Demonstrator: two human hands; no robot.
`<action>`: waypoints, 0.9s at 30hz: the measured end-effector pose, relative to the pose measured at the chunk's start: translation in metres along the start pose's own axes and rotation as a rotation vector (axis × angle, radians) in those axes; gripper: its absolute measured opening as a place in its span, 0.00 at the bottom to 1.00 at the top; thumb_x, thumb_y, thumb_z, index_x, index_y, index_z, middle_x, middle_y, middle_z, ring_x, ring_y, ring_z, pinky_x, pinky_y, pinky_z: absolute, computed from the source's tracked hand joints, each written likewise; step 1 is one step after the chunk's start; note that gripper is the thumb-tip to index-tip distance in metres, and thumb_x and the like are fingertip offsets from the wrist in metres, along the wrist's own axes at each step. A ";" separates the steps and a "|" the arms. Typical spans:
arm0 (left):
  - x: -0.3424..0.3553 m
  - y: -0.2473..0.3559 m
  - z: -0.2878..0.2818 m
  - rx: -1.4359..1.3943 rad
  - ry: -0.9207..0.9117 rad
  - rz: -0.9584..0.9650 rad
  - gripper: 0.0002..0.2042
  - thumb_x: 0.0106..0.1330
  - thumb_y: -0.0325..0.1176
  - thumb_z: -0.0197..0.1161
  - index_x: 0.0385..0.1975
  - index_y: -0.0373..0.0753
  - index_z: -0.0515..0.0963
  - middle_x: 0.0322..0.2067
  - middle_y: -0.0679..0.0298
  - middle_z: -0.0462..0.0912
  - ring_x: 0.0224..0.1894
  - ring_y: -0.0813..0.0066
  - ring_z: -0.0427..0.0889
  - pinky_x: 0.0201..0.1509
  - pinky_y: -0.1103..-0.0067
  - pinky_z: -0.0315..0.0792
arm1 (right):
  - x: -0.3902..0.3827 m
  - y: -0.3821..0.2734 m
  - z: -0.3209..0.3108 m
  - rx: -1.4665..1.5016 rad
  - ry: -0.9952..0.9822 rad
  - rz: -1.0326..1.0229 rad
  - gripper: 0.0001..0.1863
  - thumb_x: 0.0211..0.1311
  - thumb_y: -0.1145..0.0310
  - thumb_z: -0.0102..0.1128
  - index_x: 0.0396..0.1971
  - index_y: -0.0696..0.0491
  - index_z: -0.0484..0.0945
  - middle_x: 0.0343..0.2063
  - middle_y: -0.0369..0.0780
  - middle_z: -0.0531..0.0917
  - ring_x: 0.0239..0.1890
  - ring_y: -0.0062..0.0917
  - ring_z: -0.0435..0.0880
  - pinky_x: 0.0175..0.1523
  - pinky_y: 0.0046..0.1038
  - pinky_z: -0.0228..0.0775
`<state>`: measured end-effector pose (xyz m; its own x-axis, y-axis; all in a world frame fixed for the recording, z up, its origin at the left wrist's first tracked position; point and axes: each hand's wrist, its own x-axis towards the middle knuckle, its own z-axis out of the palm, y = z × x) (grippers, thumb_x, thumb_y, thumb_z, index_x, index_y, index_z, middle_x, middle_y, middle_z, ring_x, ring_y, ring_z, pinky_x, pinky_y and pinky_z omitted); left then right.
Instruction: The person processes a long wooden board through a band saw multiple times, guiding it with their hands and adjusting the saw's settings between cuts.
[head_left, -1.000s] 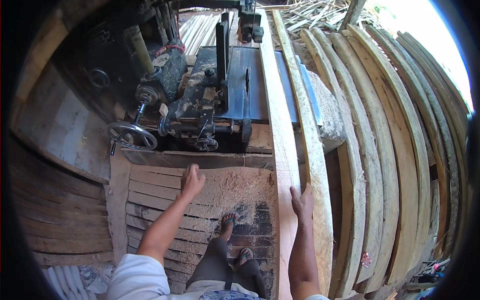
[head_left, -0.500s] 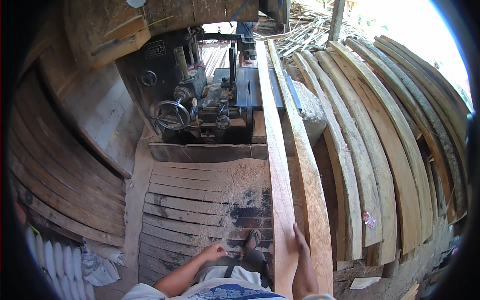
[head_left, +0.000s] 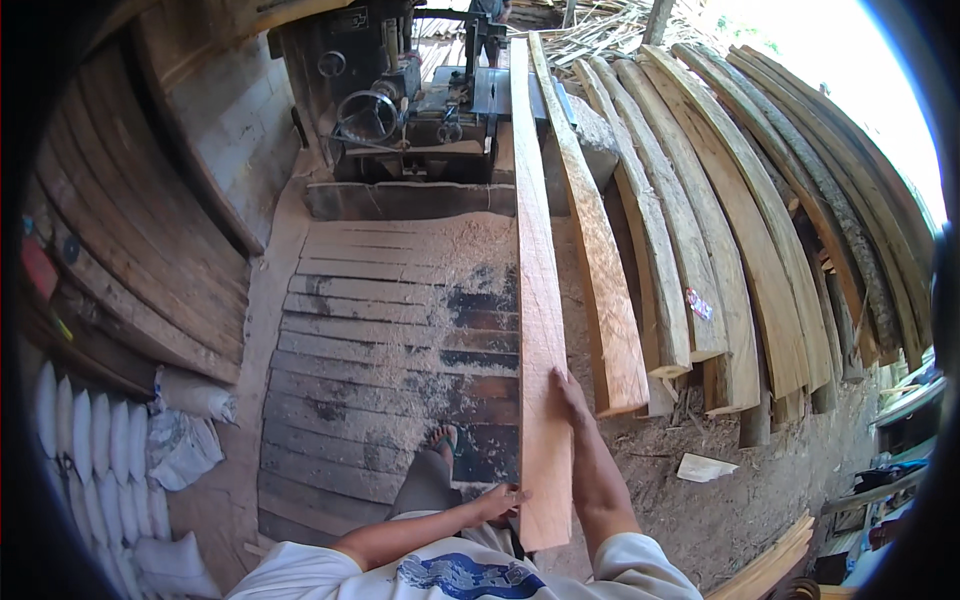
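Observation:
A long, pale sawn plank (head_left: pixel 540 300) runs from the machine's table toward my body. My left hand (head_left: pixel 500 502) grips its left edge near the close end, fingers curled under. My right hand (head_left: pixel 572 398) holds its right edge farther up, fingers partly hidden beneath. Beside it, to the right, lies a second, mottled board (head_left: pixel 610 330) with a rough surface. Both reach the metal table (head_left: pixel 490 95) of a dark woodworking machine (head_left: pixel 310 90) with a large handwheel (head_left: pixel 365 117).
Rough slabs (head_left: pixel 730 280) are piled along the right. Sacks (head_left: pixel 100 440) and wooden boards (head_left: pixel 140 230) line the left. Sawdust covers the slatted floor (head_left: pixel 380 330). Offcuts (head_left: pixel 600 22) lie behind the machine, where another person (head_left: pixel 490 15) is partly visible. Scrap timber (head_left: pixel 780 560) lies lower right.
I have moved back from the machine, and the pale plank has come toward me, past the mottled board's end. My left hand has moved from free air onto the plank's left edge.

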<state>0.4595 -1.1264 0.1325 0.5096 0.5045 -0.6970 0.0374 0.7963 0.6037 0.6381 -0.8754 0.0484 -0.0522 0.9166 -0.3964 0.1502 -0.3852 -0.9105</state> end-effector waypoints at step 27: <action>-0.344 -0.645 0.411 -0.282 0.540 0.186 0.28 0.54 0.44 0.73 0.49 0.31 0.76 0.40 0.58 0.84 0.43 0.70 0.82 0.49 0.76 0.75 | -0.659 0.236 0.023 0.305 -0.110 -0.138 0.27 0.70 0.62 0.49 0.66 0.54 0.62 0.55 0.37 0.75 0.52 0.21 0.73 0.56 0.22 0.63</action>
<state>0.6134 -1.9504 0.1415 -0.0226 0.6811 -0.7318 -0.2749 0.6995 0.6596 0.6852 -1.5727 0.0917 -0.1596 0.9516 -0.2628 -0.1668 -0.2884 -0.9429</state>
